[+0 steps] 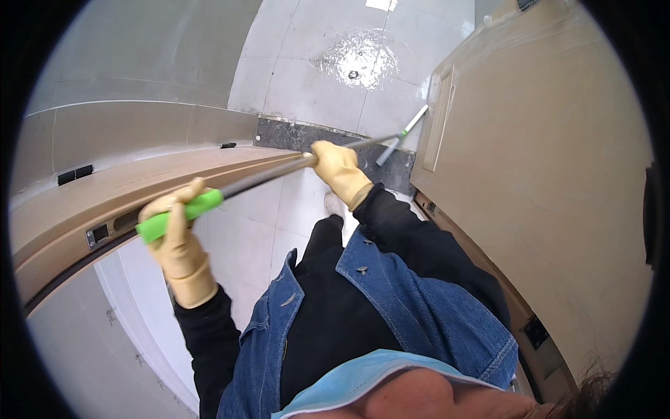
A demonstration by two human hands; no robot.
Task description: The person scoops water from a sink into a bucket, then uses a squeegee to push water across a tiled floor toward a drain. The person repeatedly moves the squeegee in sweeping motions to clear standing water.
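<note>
Both my hands wear cream rubber gloves and hold one long grey metal pole (pixel 264 174). My left hand (pixel 178 235) grips the bright green handle (pixel 207 203) at the pole's near end, beside the wooden door frame. Farther along the shaft, my right hand (pixel 340 170) is closed around it. At the pole's far end a floor squeegee head (pixel 387 153) lies aslant over the dark stone threshold (pixel 298 132) and the pale tiles (pixel 309 99). One end of this head comes close to the foot of the door on the right.
Water glistens around a small floor drain (pixel 354 75) beyond the threshold. To the left runs the wooden door frame (pixel 157 175) with a metal strike plate (pixel 98 235) and black hinges (pixel 75 175). A wooden door (pixel 518 157) with a louvred vent (pixel 438 123) stands at the right.
</note>
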